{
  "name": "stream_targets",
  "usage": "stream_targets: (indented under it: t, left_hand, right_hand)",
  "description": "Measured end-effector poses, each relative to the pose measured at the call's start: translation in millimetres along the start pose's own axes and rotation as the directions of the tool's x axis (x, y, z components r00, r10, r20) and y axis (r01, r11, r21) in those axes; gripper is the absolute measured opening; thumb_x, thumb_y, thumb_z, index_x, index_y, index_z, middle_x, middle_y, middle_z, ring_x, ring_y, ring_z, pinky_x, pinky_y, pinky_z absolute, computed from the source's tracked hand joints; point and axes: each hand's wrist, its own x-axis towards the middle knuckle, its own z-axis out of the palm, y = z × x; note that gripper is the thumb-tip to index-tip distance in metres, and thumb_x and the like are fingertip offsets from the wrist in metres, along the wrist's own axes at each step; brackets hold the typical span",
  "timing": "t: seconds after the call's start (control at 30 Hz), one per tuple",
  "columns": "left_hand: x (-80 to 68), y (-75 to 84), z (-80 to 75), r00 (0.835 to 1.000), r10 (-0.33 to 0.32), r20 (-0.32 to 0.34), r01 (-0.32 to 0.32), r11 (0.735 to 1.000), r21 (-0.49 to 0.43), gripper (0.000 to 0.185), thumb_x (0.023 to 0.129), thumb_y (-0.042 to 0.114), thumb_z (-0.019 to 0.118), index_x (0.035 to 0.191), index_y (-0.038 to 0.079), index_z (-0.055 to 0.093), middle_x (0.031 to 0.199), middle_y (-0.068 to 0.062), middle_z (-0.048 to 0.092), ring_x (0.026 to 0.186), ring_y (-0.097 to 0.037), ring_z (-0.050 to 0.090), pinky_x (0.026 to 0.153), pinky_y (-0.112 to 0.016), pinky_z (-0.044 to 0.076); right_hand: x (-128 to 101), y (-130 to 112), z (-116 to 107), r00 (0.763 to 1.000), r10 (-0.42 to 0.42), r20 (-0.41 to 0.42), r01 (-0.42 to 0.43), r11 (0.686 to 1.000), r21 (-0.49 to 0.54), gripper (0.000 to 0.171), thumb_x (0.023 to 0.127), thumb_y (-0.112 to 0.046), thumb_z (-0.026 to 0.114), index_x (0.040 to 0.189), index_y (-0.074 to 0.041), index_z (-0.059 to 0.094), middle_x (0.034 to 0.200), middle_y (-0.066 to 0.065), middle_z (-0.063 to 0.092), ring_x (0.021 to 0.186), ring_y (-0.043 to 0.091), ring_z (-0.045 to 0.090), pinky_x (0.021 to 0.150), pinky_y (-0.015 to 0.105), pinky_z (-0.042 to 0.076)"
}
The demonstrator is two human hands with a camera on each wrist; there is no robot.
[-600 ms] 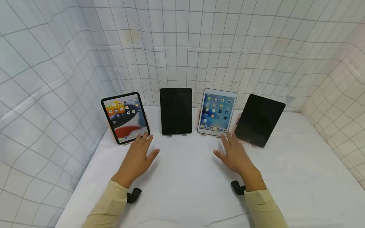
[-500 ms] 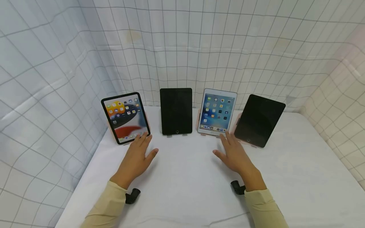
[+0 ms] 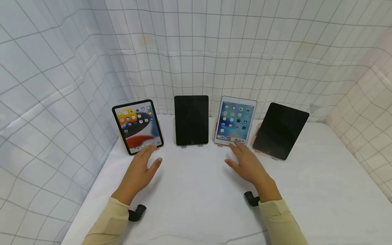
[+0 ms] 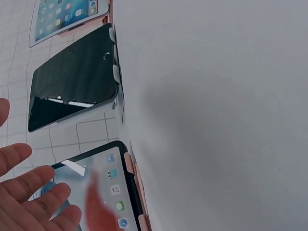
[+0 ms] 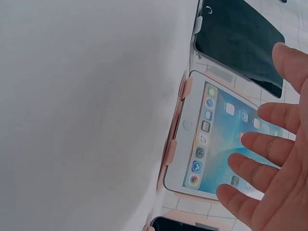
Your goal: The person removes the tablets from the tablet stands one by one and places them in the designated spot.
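Observation:
My left hand [image 3: 136, 173], fingers straight and holding nothing, hovers in front of a black-framed tablet [image 3: 139, 127] with a lit home screen at the left; its fingertips overlap the tablet's lower edge in the head view. Palm down and fingers extended, my right hand [image 3: 249, 166] hangs before a white tablet [image 3: 235, 119] with a lit blue home screen. In the right wrist view the spread fingers [image 5: 260, 173] pass in front of that white tablet. Between the lit tablets stands a dark-screened black tablet [image 3: 192, 120]. Another dark tablet [image 3: 280, 131] leans at the far right.
Each tablet leans on a stand; a pink stand's clips [image 5: 186, 87] hold the white one's lower edge. White cloth covers the table [image 3: 196, 204]. White curtains with a grid pattern [image 3: 196, 51] rise behind and at both sides. A black wrist camera [image 3: 137, 213] sticks out by the left sleeve.
Both hands have shifted slightly to the left and stay open, the left one also drawing a little towards me. The whole head view has slid a little; the tablets keep their places.

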Motion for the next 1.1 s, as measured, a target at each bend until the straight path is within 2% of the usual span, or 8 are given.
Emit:
stream_targets:
  t: [0.2, 0.43, 0.53, 0.8, 1.0, 1.1]
  left_hand:
    - [-3.1, -9.3, -6.8, 0.999, -0.008, -0.050, 0.005, 0.998, -0.060, 0.057, 0.101, 0.033, 0.058, 0.147, 0.003, 0.044, 0.150, -0.024, 0.040, 0.139, -0.045, 0.032, 0.110, -0.063, 0.027]
    - [-6.7, -21.3, -12.7, 0.991, 0.023, -0.131, -0.032, 0.997, -0.068, 0.050, 0.103, 0.028, 0.056, 0.143, 0.000, 0.048, 0.145, -0.022, 0.046, 0.133, -0.044, 0.042, 0.105, -0.064, 0.034]
    - [-8.1, -26.1, -15.5, 0.987, 0.018, -0.157, -0.029, 0.997, -0.066, 0.048, 0.103, 0.027, 0.055, 0.142, -0.001, 0.048, 0.144, -0.022, 0.047, 0.130, -0.044, 0.044, 0.103, -0.064, 0.036]
    - [-9.1, -35.5, -25.2, 0.980, -0.047, -0.194, 0.033, 0.997, -0.071, 0.048, 0.103, 0.029, 0.054, 0.141, -0.001, 0.050, 0.142, -0.024, 0.047, 0.132, -0.045, 0.042, 0.101, -0.065, 0.038]
    - [-10.2, -42.6, -36.9, 0.972, -0.109, -0.210, 0.090, 0.991, -0.099, 0.048, 0.105, 0.030, 0.051, 0.141, -0.002, 0.048, 0.143, -0.027, 0.046, 0.128, -0.048, 0.044, 0.099, -0.066, 0.040]
    - [-8.5, -45.8, -40.5, 0.968, -0.121, -0.222, 0.098, 0.989, -0.115, 0.047, 0.105, 0.029, 0.050, 0.140, -0.002, 0.049, 0.141, -0.027, 0.048, 0.124, -0.048, 0.047, 0.097, -0.065, 0.042]
  right_hand:
    - [8, -6, 0, 1.000, -0.030, -0.003, 0.030, 0.999, 0.029, 0.066, 0.097, -0.042, 0.062, 0.150, -0.009, 0.042, 0.155, 0.016, 0.036, 0.142, 0.037, 0.033, 0.111, 0.055, 0.032]
    - [18, -17, 4, 0.998, -0.060, -0.011, 0.061, 0.995, 0.079, 0.060, 0.098, -0.041, 0.061, 0.148, -0.010, 0.046, 0.153, 0.013, 0.041, 0.141, 0.034, 0.036, 0.110, 0.054, 0.034]
    - [23, -22, 6, 0.997, -0.080, -0.018, 0.081, 0.991, 0.105, 0.058, 0.098, -0.041, 0.061, 0.146, -0.011, 0.048, 0.151, 0.012, 0.044, 0.140, 0.033, 0.038, 0.110, 0.053, 0.036]
    - [39, -39, 6, 0.986, -0.163, -0.027, 0.165, 0.983, 0.086, 0.055, 0.099, -0.040, 0.061, 0.145, -0.010, 0.049, 0.147, 0.011, 0.048, 0.137, 0.031, 0.043, 0.110, 0.050, 0.037]
    - [53, -49, 5, 0.986, -0.165, -0.031, 0.167, 0.983, 0.070, 0.054, 0.098, -0.038, 0.062, 0.144, -0.011, 0.051, 0.145, 0.009, 0.050, 0.135, 0.030, 0.045, 0.108, 0.050, 0.039]
    - [58, -54, 7, 0.987, -0.157, -0.045, 0.159, 0.985, 0.065, 0.051, 0.098, -0.037, 0.063, 0.141, -0.010, 0.054, 0.141, 0.009, 0.054, 0.132, 0.030, 0.048, 0.107, 0.049, 0.041]
